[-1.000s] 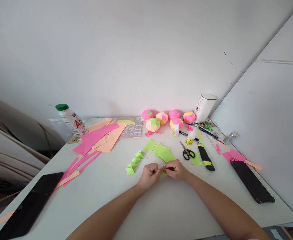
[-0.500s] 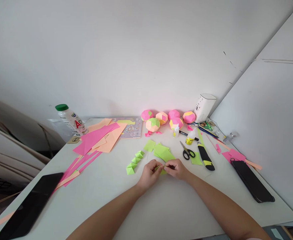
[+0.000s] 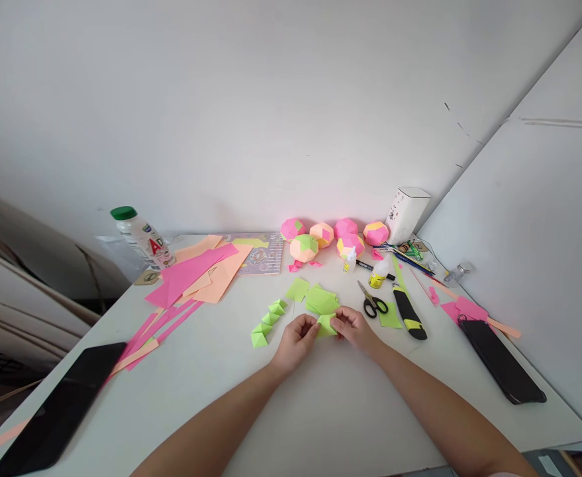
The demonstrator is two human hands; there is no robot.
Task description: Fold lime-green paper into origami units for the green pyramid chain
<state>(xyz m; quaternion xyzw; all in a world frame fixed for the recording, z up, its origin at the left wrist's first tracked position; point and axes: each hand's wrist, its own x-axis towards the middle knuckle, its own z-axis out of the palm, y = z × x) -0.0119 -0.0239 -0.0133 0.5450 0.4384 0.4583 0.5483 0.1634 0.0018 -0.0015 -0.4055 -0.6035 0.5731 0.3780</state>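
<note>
A small green paper square (image 3: 326, 325) is held between my two hands above the white table. My left hand (image 3: 296, 342) pinches its left edge, and my right hand (image 3: 357, 329) grips the right edge with thumb and fingers. Just beyond lies a stack of green paper squares (image 3: 321, 299), with a single green square (image 3: 297, 289) to its left. Left of my hands, several folded green paper pieces (image 3: 269, 323) stand in a slanting row. Fingertips behind the held paper are partly hidden.
Black-handled scissors (image 3: 373, 303), a glue bottle (image 3: 380, 273) and a box cutter (image 3: 408, 313) lie to the right. Several paper balls (image 3: 347, 246) sit along the wall. Pink and peach paper sheets (image 3: 191, 271), a tablet (image 3: 62, 404) and a white bottle (image 3: 144, 238) occupy the left.
My hands have moved slightly apart, and the right one has shifted a little to the right. The green paper between them now shows its flat face.
</note>
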